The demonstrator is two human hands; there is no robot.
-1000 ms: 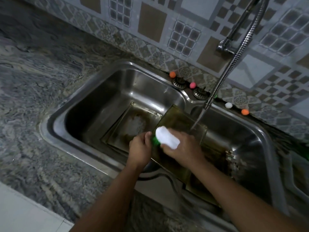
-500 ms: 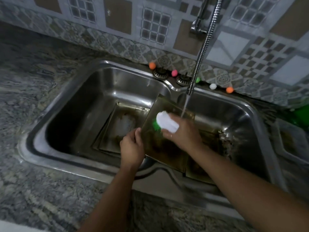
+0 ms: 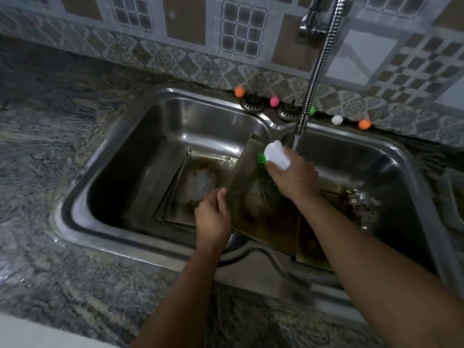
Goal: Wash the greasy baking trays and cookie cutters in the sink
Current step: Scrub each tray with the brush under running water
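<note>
A greasy metal baking tray (image 3: pixel 253 204) leans tilted across the divider of the steel double sink (image 3: pixel 120 136). My left hand (image 3: pixel 213 217) grips the tray's left edge. My right hand (image 3: pixel 293 177) holds a scrub brush (image 3: pixel 275 155) with a white handle and green bristles, pressed against the tray's upper part. Water runs from the flexible faucet hose (image 3: pixel 313 79) just behind the brush. More stained trays (image 3: pixel 198 182) lie stacked flat in the left basin. Another tray (image 3: pixel 311 244) lies in the right basin under my right forearm.
Small metal pieces (image 3: pixel 361 204), blurred, sit in the right basin. Two drain strainers (image 3: pixel 252 102) and several small coloured balls (image 3: pixel 239 91) line the sink's back ledge. Grey marble countertop (image 3: pixel 62 121) surrounds the sink. The tiled wall (image 3: pixel 226 33) stands behind.
My right hand has moved the brush up the tray toward the water stream. My left hand slid down along the tray's left edge. The camera view shifted to the right.
</note>
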